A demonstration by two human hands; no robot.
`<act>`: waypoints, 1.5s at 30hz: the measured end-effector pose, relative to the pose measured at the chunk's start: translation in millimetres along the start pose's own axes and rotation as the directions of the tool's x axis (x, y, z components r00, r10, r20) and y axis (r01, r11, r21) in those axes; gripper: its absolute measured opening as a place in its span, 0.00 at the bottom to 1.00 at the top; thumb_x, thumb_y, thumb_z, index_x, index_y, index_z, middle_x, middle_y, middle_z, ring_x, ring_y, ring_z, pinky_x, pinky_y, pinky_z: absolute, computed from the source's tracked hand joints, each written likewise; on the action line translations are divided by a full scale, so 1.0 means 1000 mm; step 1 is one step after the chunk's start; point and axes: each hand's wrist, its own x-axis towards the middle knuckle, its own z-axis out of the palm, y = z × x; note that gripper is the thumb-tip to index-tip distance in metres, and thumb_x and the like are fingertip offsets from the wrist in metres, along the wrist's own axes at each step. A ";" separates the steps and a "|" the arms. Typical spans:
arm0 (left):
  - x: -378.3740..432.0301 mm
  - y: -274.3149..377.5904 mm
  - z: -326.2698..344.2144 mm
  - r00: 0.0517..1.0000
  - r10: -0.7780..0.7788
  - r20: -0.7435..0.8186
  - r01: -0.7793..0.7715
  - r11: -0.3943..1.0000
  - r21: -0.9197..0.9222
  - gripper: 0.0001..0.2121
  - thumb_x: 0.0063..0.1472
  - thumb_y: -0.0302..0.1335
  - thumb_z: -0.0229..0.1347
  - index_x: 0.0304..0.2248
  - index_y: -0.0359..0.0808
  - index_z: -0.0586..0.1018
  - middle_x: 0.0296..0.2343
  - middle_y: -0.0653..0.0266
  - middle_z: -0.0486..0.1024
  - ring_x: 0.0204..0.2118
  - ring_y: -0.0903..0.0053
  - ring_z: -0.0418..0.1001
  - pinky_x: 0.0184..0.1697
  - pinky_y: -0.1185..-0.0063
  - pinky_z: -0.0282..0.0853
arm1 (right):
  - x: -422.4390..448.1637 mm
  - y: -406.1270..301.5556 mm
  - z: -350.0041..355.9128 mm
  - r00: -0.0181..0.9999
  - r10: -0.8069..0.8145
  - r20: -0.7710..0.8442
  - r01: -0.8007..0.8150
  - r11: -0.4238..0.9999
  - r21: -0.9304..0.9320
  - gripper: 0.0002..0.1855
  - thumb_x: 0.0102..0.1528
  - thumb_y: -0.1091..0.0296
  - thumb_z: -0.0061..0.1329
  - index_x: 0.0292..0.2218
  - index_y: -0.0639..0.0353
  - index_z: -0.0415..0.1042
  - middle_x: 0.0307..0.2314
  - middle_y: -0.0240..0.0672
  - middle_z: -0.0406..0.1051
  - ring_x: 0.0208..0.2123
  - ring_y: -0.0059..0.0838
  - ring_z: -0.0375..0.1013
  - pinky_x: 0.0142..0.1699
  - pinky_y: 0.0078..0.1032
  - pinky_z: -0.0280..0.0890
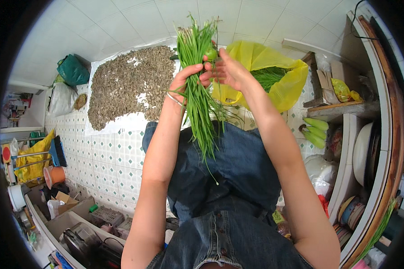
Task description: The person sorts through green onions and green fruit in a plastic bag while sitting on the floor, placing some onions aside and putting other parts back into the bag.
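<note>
My left hand [182, 80] is wrapped around a thick bunch of garlic chives [196, 53], with a bangle at the wrist. White stem ends point away from me, and the long green leaves droop toward my lap. Just right of the bunch is my right hand [235, 71], fingers apart and slightly blurred; whether they touch stray leaves is unclear. A round green vegetable [211, 53] shows behind the stems, partly hidden. Beyond my right forearm, an open yellow plastic bag [294, 82] on the floor contains more thin green leaves [267, 79].
Sunflower-like seeds [128, 80] cover a white sheet [121, 127] at the left. Along the right, husked-looking corn ears [314, 132] lie beside a shelf [343, 109]. A blue broom [56, 151] and orange bucket [55, 175] stand at far left, above an open cabinet [72, 220].
</note>
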 end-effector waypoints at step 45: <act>-0.025 -0.008 -0.037 0.798 0.203 -0.568 0.090 0.890 0.446 0.13 0.49 0.24 0.59 0.35 0.37 0.71 0.26 0.72 0.70 0.26 0.86 0.68 0.25 0.87 0.61 | 0.027 0.020 0.024 0.959 -0.274 -0.077 0.268 0.960 -0.077 0.09 0.52 0.63 0.47 0.31 0.60 0.72 0.24 0.23 0.68 0.26 0.14 0.61 0.33 0.14 0.57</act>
